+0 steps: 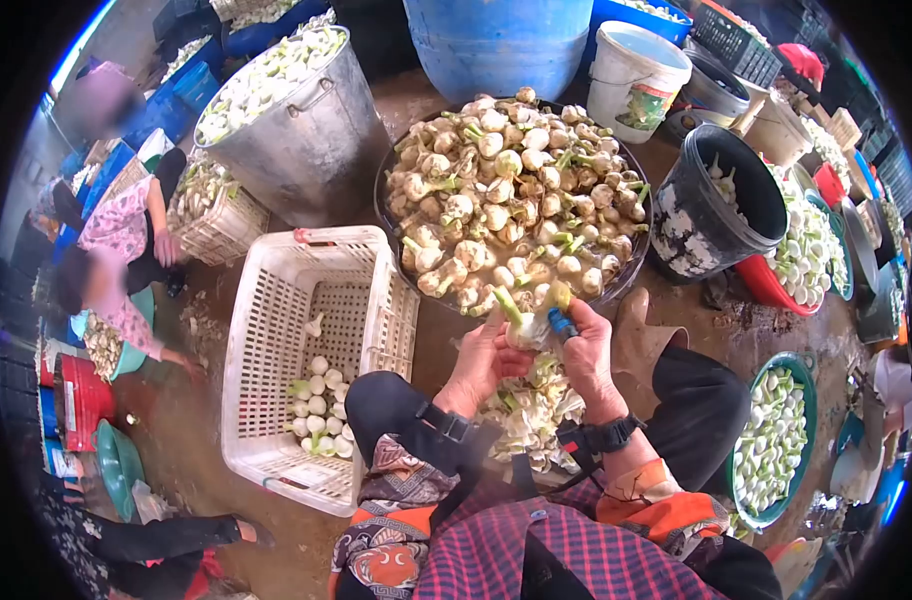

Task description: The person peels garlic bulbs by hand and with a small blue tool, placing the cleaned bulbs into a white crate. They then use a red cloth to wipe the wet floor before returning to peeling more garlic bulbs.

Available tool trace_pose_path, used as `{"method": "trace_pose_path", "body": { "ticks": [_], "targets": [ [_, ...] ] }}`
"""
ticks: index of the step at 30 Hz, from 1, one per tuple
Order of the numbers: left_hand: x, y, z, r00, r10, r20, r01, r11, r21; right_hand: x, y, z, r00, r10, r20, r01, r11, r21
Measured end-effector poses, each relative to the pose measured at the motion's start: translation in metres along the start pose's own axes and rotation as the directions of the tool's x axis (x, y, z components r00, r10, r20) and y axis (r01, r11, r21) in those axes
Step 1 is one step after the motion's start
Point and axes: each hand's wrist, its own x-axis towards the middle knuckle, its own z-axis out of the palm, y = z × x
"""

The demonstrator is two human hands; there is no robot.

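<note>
My left hand (479,356) is closed around a fresh garlic bulb (521,328) with a short green stem. Right beside it, my right hand (589,352) grips a small tool with a blue part (560,322); its working end is too small to make out. Both hands meet over a heap of pale garlic skins (536,410) between my legs. Just beyond them, soil-stained garlic bulbs (516,190) are piled in a wide, dark basin (380,205). To the left, a white plastic crate (244,350) holds cleaned white bulbs (321,405) in its near part.
A metal pot (316,140) full of garlic and a blue barrel (501,45) stand behind. On the right are a black bucket (676,220) and a green-rimmed basin (814,410) of garlic. Another person (116,230) sits at the left; a third person's legs (166,537) extend lower left.
</note>
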Motion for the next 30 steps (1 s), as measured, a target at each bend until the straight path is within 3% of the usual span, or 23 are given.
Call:
{"method": "trace_pose_path", "body": {
  "ticks": [3, 5, 6, 7, 8, 9, 10, 11, 12, 13, 14, 15, 18, 19, 20, 21, 22, 23, 25, 27, 30],
  "targets": [
    [0.005, -0.013, 0.001, 0.992, 0.098, 0.076, -0.084, 0.982, -0.171, -0.002, 0.011, -0.014, 0.994, 0.025, 0.110, -0.025, 1.000, -0.006],
    [0.007, -0.014, 0.005, 0.979, 0.174, 0.111, -0.143, 0.959, -0.245, 0.005, 0.013, -0.020, 0.966, 0.244, 0.084, -0.258, 0.927, 0.272],
    [0.009, -0.015, 0.006, 0.976, 0.164, 0.146, -0.117, 0.950, -0.290, 0.007, 0.009, -0.020, 0.980, 0.165, 0.107, -0.189, 0.944, 0.270],
    [0.008, -0.013, 0.009, 0.973, 0.142, 0.182, -0.069, 0.931, -0.359, 0.012, 0.001, -0.015, 0.936, 0.343, 0.082, -0.346, 0.845, 0.407],
    [0.010, -0.015, 0.010, 0.975, 0.092, 0.200, -0.007, 0.920, -0.391, 0.023, 0.024, -0.037, 0.923, 0.364, 0.122, -0.374, 0.782, 0.499],
    [0.010, -0.016, 0.014, 0.958, 0.186, 0.220, -0.080, 0.905, -0.417, 0.024, 0.026, -0.039, 0.941, 0.293, 0.171, -0.339, 0.793, 0.507],
    [0.006, -0.013, 0.017, 0.955, 0.190, 0.227, -0.067, 0.887, -0.458, 0.035, 0.035, -0.052, 0.922, 0.357, 0.147, -0.380, 0.768, 0.516],
    [0.017, -0.018, 0.013, 0.921, 0.289, 0.260, -0.116, 0.843, -0.526, 0.046, 0.045, -0.064, 0.899, 0.420, 0.122, -0.417, 0.739, 0.528],
    [0.020, -0.017, 0.010, 0.916, 0.304, 0.260, -0.126, 0.836, -0.535, 0.055, 0.081, -0.090, 0.958, 0.272, 0.095, -0.287, 0.881, 0.376],
    [0.017, -0.012, 0.008, 0.909, 0.321, 0.267, -0.135, 0.831, -0.539, 0.052, 0.097, -0.098, 0.923, 0.297, 0.243, -0.316, 0.948, 0.042],
    [0.011, -0.008, 0.005, 0.917, 0.328, 0.225, -0.172, 0.838, -0.518, 0.050, 0.113, -0.104, 0.866, 0.316, 0.387, -0.214, 0.935, -0.284],
    [0.003, -0.003, 0.009, 0.924, 0.332, 0.189, -0.200, 0.843, -0.500, 0.036, 0.109, -0.094, 0.819, 0.375, 0.435, 0.019, 0.739, -0.674],
    [0.005, -0.010, 0.007, 0.950, 0.309, -0.029, -0.287, 0.839, -0.462, 0.013, 0.042, -0.047, 0.901, 0.168, 0.399, -0.066, 0.964, -0.258],
    [0.012, -0.018, 0.002, 0.926, 0.373, 0.052, -0.313, 0.840, -0.444, 0.010, 0.020, -0.036, 0.919, 0.158, 0.360, -0.094, 0.978, -0.188],
    [0.022, -0.033, 0.001, 0.871, 0.490, 0.028, -0.448, 0.817, -0.363, 0.013, 0.008, -0.028, 0.930, 0.058, 0.364, 0.084, 0.928, -0.363],
    [0.015, -0.023, 0.005, 0.918, 0.397, 0.024, -0.374, 0.882, -0.288, 0.010, 0.000, -0.012, 0.948, -0.012, 0.318, 0.170, 0.863, -0.475],
    [0.008, -0.018, 0.009, 0.916, 0.396, 0.068, -0.368, 0.894, -0.256, 0.007, -0.005, -0.003, 0.909, -0.130, 0.395, 0.332, 0.799, -0.502],
    [0.012, -0.021, 0.008, 0.918, 0.389, 0.081, -0.339, 0.873, -0.351, 0.009, 0.011, 0.001, 0.865, -0.319, 0.387, 0.497, 0.648, -0.577],
    [-0.001, -0.016, 0.008, 0.912, 0.400, 0.096, -0.348, 0.874, -0.338, -0.003, -0.002, 0.018, 0.865, -0.365, 0.344, 0.497, 0.529, -0.688],
    [-0.002, -0.019, 0.007, 0.911, 0.398, 0.107, -0.348, 0.882, -0.318, -0.004, -0.007, 0.017, 0.889, -0.296, 0.348, 0.457, 0.571, -0.682],
    [0.003, -0.022, 0.004, 0.922, 0.363, 0.131, -0.308, 0.896, -0.320, -0.005, -0.010, 0.017, 0.828, -0.336, 0.449, 0.552, 0.342, -0.761]
  ]
}}
